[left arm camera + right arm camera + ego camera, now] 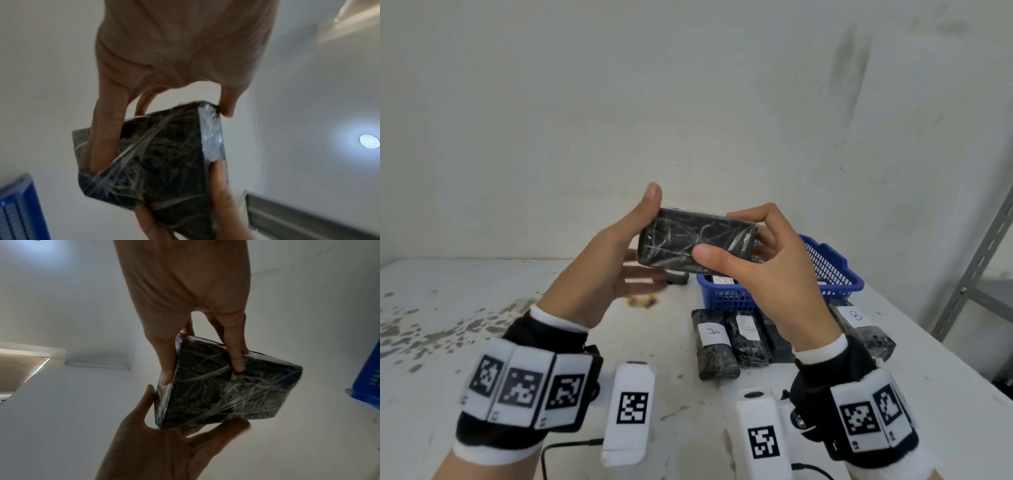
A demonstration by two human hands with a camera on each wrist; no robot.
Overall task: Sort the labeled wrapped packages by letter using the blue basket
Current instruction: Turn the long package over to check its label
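A black package point(697, 243) in clear wrap, no label showing, is held up over the white table point(482, 308). My right hand point(763, 270) pinches its right end, thumb in front and index finger on top. My left hand point(619, 246) meets its left end with the thumb straight up and straight, blurred fingers underneath. The left wrist view shows the package point(164, 162) with a finger along its face. In the right wrist view my left palm lies spread under the package point(226, 394). The blue basket point(825, 248) stands behind my right hand with packages inside.
Packages lie in a row before the basket: one marked A point(714, 342), one with an unclear label point(748, 337), one marked B point(859, 323). A small dark package point(676, 275) sits left of the basket. A grey metal shelf post point(976, 267) rises at the right.
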